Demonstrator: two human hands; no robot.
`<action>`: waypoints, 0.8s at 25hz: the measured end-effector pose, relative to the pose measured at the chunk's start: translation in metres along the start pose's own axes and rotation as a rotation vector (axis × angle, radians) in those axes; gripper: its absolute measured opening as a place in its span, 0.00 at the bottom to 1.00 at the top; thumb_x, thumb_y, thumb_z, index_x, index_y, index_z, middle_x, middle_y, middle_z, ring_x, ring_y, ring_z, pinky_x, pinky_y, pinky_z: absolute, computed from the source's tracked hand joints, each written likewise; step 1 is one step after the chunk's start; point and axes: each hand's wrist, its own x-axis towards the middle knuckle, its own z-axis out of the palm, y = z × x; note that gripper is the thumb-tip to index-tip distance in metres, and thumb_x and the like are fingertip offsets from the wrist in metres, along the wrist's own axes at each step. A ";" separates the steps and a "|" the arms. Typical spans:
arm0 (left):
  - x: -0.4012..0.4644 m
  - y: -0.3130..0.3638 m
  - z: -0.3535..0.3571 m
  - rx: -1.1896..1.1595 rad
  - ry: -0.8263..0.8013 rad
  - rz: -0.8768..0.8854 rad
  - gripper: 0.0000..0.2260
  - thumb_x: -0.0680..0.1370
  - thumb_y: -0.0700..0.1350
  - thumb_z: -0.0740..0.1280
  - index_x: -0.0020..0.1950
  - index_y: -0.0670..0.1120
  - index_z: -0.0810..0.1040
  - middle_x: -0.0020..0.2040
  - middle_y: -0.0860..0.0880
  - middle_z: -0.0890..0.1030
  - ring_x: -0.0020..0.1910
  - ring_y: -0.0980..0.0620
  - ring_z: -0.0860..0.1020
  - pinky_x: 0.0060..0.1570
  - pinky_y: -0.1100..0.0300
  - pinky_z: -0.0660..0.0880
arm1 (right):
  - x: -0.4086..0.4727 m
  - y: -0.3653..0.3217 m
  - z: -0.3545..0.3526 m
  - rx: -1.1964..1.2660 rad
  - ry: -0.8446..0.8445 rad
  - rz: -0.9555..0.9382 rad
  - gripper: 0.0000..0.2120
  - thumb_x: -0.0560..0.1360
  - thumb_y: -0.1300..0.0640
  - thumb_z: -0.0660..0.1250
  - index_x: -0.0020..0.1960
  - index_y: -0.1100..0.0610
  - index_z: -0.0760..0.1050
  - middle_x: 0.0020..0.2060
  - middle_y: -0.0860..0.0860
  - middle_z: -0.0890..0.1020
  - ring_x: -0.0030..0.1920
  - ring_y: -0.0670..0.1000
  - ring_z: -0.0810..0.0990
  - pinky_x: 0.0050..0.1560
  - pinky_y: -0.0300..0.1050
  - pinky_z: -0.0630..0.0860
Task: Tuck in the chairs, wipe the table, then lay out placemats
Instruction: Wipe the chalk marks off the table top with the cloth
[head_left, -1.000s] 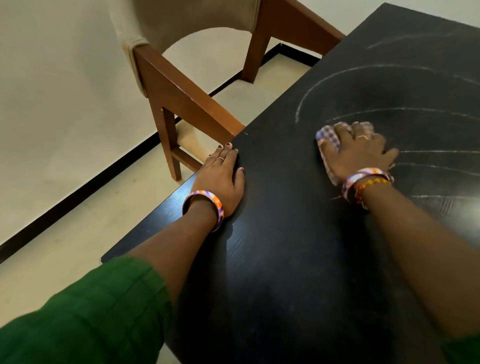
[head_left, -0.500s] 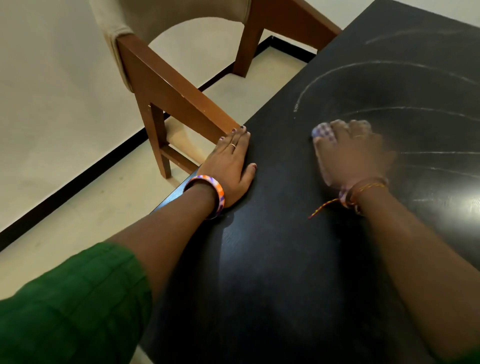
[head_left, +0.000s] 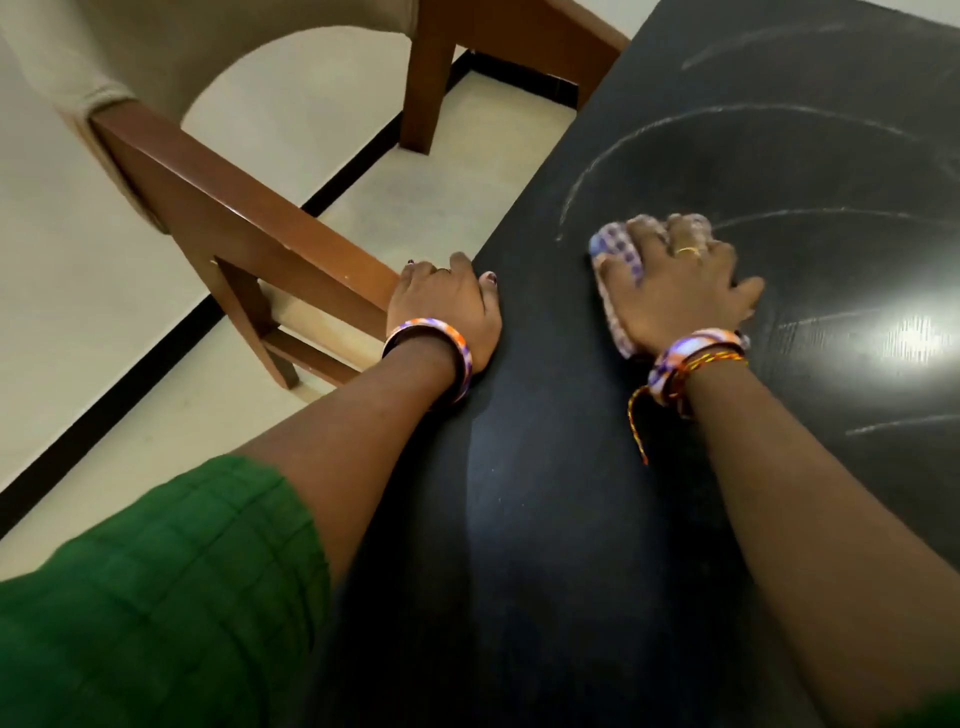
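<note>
A person in a green quilted sleeve (head_left: 156, 597) leans both bare forearms out over a black worktop (head_left: 519, 571), seen from a head-worn camera looking down. The left hand (head_left: 447, 312) rests on the worktop's left edge, thumb lying on the dark surface and fingers curled over the rim and down out of sight, a striped orange-and-purple bangle (head_left: 441, 348) at the wrist. To the right of it and apart, the right hand (head_left: 675, 291) lies palm-down on a checked purple-and-white cloth (head_left: 615, 260), fingers spread and pressing the cloth flat against the worktop; the cloth shows at the little-finger side and past the fingertips, blurred. A gold ring (head_left: 688, 251) sits on one finger, and a matching bangle with a knotted red-and-yellow thread (head_left: 670, 384) circles that wrist, the thread's loose end hanging over the surface. Pale curved streaks (head_left: 649, 130) arc across the worktop beyond and to the right of the right hand, and a bright glare (head_left: 914, 338) reflects off the surface to its right. Just beyond the left hand, a wooden chair (head_left: 249, 218) with brown legs and rails stands on the cream floor (head_left: 415, 182) beside the worktop's edge, its near rail ending close to the curled fingers; whether it touches them cannot be told. The chair's beige upholstered part (head_left: 156, 47) rises at the top of the frame, and a black skirting strip (head_left: 130, 374) runs along the base of the pale wall farther left.
</note>
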 end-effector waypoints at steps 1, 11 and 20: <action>0.007 0.002 0.000 -0.001 -0.003 0.003 0.21 0.82 0.51 0.46 0.62 0.39 0.70 0.56 0.37 0.78 0.60 0.39 0.72 0.63 0.51 0.64 | 0.017 0.006 -0.001 0.016 -0.023 0.113 0.27 0.77 0.36 0.50 0.73 0.44 0.59 0.76 0.50 0.58 0.72 0.62 0.57 0.67 0.66 0.52; 0.042 0.005 -0.002 -0.145 -0.062 -0.039 0.23 0.82 0.52 0.46 0.55 0.41 0.77 0.55 0.40 0.80 0.53 0.39 0.77 0.45 0.55 0.65 | 0.001 -0.045 0.008 0.003 0.019 -0.192 0.25 0.78 0.37 0.50 0.73 0.41 0.60 0.76 0.48 0.58 0.71 0.59 0.59 0.64 0.60 0.57; 0.044 0.004 0.002 -0.197 -0.065 -0.031 0.21 0.82 0.52 0.46 0.47 0.44 0.76 0.50 0.42 0.79 0.44 0.42 0.74 0.44 0.56 0.65 | 0.085 -0.075 0.007 0.045 -0.082 -0.125 0.26 0.78 0.38 0.48 0.74 0.44 0.59 0.76 0.51 0.58 0.72 0.63 0.57 0.68 0.63 0.52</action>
